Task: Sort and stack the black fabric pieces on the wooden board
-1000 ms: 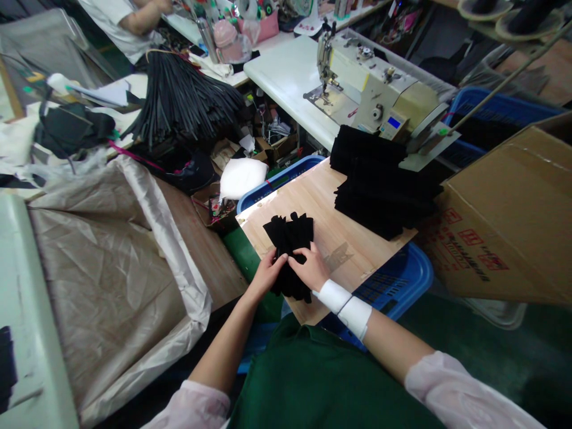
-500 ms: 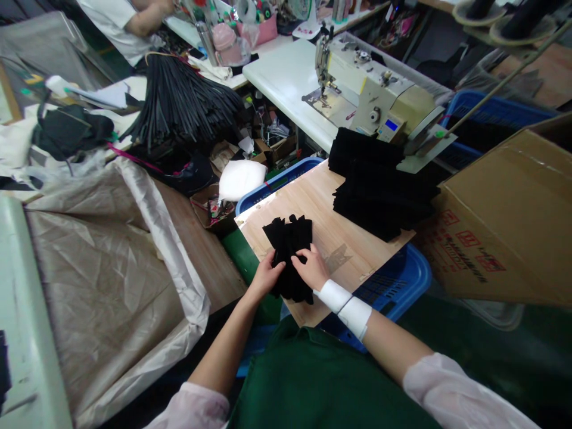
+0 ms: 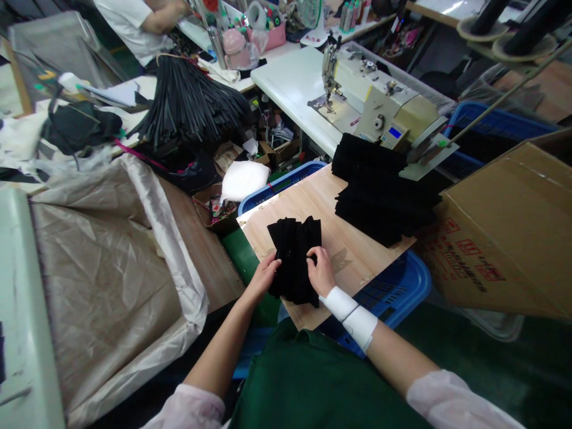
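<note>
The left hand point(image 3: 267, 272) pinches the left edge of a bundle of black cloth pieces point(image 3: 292, 256) between thumb and fingers, and the right hand point(image 3: 320, 273), curled, grips its right edge; the two hands are apart, with the cloth between them. The bundle lies on the near left part of a wooden board point(image 3: 308, 199) set across a blue plastic basket point(image 3: 414, 280). A larger black cloth stack point(image 3: 384, 202) rests at the board's far right side, near a sewing machine point(image 3: 379, 89) and just beside a cardboard box point(image 3: 509, 220). A white wristband point(image 3: 351, 316) wraps the right wrist.
</note>
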`<state>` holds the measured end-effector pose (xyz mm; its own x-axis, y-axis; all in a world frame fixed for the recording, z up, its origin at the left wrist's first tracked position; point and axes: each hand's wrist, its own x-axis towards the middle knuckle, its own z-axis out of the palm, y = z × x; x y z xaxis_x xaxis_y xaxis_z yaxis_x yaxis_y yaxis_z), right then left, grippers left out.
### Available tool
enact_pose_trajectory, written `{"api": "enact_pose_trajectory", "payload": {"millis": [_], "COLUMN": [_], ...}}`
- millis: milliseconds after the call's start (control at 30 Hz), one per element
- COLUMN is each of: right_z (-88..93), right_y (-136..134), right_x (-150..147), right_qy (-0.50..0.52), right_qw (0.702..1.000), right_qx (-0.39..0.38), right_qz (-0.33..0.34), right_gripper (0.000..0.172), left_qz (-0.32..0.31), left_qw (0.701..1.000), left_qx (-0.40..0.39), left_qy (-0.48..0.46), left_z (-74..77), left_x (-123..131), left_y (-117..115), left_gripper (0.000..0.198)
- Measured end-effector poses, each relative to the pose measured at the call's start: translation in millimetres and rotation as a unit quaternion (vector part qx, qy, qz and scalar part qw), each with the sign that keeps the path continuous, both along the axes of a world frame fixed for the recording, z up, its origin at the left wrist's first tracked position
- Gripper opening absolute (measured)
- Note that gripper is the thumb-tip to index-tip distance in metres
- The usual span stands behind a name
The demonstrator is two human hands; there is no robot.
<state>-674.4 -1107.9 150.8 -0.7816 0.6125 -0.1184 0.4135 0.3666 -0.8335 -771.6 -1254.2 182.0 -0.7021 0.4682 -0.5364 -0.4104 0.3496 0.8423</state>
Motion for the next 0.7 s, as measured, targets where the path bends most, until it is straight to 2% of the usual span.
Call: {"api": "enact_pose_trajectory", "payload": {"millis": [100, 233, 300, 400, 567, 700], "right_z": [7.7, 21.0, 27.6, 33.5, 29.3, 25.0], "right_y": [-3.7, -10.0, -13.1, -16.3, -14.9, -12.7], "right_x": [-2.2, -7.6, -10.1, -13.4, -16.2, -13.7], "right_qy": [-0.038, -0.061, -0.077, -0.098, -0.121, -0.107], "right_qw": [0.999, 0.998, 0.997, 0.995, 0.992, 0.994], "right_qx": [-0.004, -0.016, -0.015, -0.011, 0.002, -0.024], "right_qz": [0.037, 0.023, 0.018, 0.021, 0.033, -0.005], "right_gripper": [0.027, 0.017, 0.025, 0.032, 0.016, 0.014], "left_qz": [-0.029, -0.083, -0.100, -0.096, -0.089, -0.051], "left_qw": [1.000, 0.993, 0.987, 0.981, 0.985, 0.989], "left_qx": [0.003, 0.013, 0.002, -0.027, -0.030, -0.052], "left_qy": [0.013, 0.088, 0.126, 0.164, 0.147, 0.132], "left_z": [0.1, -5.7, -8.9, -11.9, -14.9, -17.1], "left_x": [1.9, 0.4, -1.3, -3.1, -2.2, 1.6], "left_y": [1.3, 5.3, 7.7, 9.7, 6.0, 4.3], "left_gripper": [0.045, 0.038, 0.035, 0.036, 0.035, 0.045]}}
